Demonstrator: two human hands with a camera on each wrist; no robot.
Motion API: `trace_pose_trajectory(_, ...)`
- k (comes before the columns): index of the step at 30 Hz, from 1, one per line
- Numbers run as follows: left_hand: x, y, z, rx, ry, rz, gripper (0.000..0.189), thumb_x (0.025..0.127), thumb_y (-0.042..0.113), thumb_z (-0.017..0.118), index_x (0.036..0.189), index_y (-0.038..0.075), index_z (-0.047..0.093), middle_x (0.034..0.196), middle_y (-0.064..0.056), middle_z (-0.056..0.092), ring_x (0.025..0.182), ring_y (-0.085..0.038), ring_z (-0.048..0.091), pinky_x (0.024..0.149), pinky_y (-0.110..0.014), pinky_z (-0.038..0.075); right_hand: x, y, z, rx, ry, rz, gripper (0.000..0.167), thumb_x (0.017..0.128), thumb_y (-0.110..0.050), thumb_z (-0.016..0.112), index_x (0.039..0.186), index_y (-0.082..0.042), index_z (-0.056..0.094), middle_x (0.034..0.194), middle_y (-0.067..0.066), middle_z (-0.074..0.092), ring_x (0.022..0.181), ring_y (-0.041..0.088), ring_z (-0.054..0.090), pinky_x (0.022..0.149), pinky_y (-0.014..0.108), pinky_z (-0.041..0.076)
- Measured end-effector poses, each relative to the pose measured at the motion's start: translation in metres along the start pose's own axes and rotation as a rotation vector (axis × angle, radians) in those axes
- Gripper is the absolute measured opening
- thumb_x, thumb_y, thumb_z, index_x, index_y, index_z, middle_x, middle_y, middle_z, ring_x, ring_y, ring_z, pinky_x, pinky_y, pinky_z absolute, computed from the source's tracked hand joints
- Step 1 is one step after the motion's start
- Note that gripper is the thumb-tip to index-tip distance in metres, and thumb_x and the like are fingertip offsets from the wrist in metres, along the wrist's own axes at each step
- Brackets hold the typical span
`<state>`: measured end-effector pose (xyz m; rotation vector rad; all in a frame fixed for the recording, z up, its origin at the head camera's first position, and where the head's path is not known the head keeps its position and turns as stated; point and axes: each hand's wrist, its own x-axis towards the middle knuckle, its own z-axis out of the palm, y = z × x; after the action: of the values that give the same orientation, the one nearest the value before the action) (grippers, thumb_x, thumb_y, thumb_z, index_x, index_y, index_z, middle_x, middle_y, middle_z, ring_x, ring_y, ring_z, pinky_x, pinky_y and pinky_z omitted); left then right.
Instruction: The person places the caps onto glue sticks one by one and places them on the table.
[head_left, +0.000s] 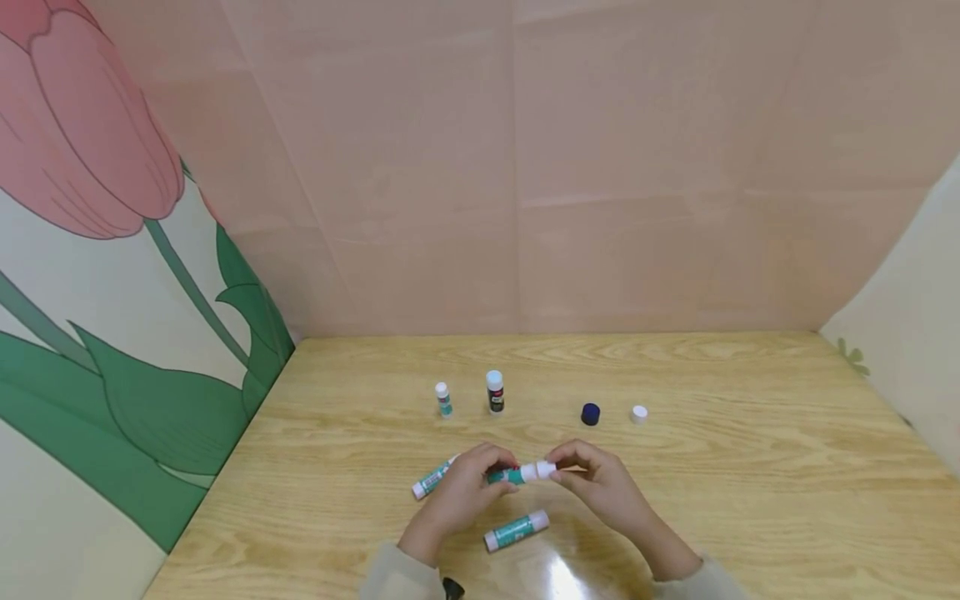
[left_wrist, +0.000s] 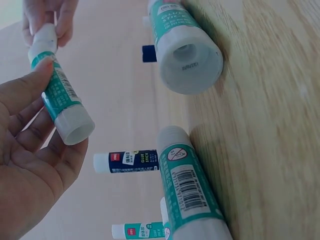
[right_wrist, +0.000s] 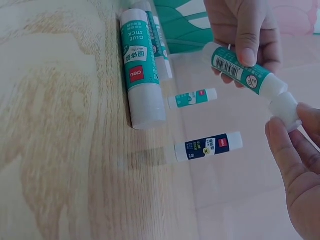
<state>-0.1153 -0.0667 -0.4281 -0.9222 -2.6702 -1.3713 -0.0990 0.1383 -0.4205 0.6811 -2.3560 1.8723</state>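
By the curled fingers of the left hand (head_left: pixel 461 493), a teal glue stick (head_left: pixel 512 476) is gripped above the near table (head_left: pixel 765 500); at its right end, a white cap (head_left: pixel 546 469) is pinched by fingers of the right hand (head_left: pixel 603 490)

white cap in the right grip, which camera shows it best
The right wrist view: the white cap looks large, mostly uncovered, pinched by the right grip. The head view shows it small; the left wrist view shows it partly covered by that grip.
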Motion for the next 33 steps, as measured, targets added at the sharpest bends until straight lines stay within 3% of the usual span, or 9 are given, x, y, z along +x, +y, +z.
trace_pose_trajectory(11, 0.0001, 0.003, 0.0009, -0.007, -0.017, -0.026, 0.018, 0.077, 0.016, 0.064, 0.094, 0.012, 0.059, 0.086, 0.009, 0.054, 0.076, -0.004, 0.051, 0.067, -0.024, 0.046, -0.0012, -0.0012, -0.0004, -0.005, -0.022, -0.001, 0.013, 0.079, 0.004, 0.057, 0.091, 0.002, 0.056, 0.087, 0.013, 0.058, 0.081, 0.011, 0.055, 0.069, 0.023, 0.048)
trace_pose_trajectory(19, 0.0003, 0.0008, 0.0025, 0.023, -0.013, -0.001, 0.017, 0.077, 0.017, 0.064, 0.093, 0.012, 0.059, 0.086, 0.01, 0.053, 0.075, -0.001, 0.049, 0.066, -0.02, 0.045, -0.0017, -0.0004, -0.0004, 0.014, -0.037, -0.004, 0.012, 0.08, 0.002, 0.057, 0.092, 0.002, 0.056, 0.087, 0.014, 0.057, 0.082, 0.012, 0.055, 0.069, 0.024, 0.047)
trace_pose_trajectory(33, 0.0003, 0.0007, 0.0021, 0.074, -0.035, 0.005, 0.019, 0.077, 0.017, 0.064, 0.094, 0.012, 0.059, 0.09, 0.007, 0.055, 0.079, -0.005, 0.052, 0.068, -0.019, 0.044, -0.0013, 0.0029, 0.0001, 0.012, -0.05, 0.019, 0.012, 0.079, 0.0, 0.059, 0.091, 0.002, 0.057, 0.087, 0.013, 0.057, 0.082, 0.015, 0.055, 0.07, 0.025, 0.048)
